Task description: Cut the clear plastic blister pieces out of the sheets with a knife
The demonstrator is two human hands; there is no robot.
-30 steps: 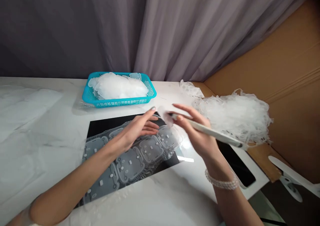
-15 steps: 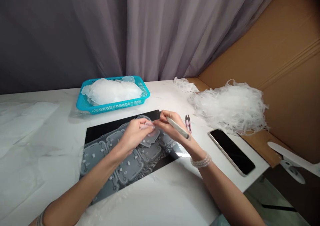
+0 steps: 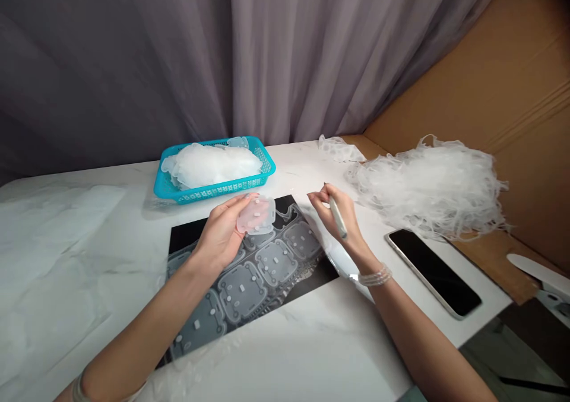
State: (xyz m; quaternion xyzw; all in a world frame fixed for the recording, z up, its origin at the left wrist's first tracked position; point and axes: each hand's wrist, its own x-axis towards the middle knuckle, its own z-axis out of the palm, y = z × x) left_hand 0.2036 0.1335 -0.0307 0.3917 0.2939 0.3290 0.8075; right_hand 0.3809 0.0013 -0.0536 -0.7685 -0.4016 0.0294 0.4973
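My left hand holds a small translucent silicone pad with white nubs, lifted just above a black mat. On the mat lies a translucent sheet of several joined pads of the same kind. My right hand is closed round a thin pen-like tool, at the mat's far right corner, a short way right of the loose pad.
A turquoise basket piled with translucent pads stands behind the mat. A heap of clear plastic trimmings lies at the right against a cardboard wall. A phone lies face up near the table's right edge.
Both hands were together on the sheet's far end; now they are apart. My left hand has come away with one pad in it, and my right hand moved right with the tool.
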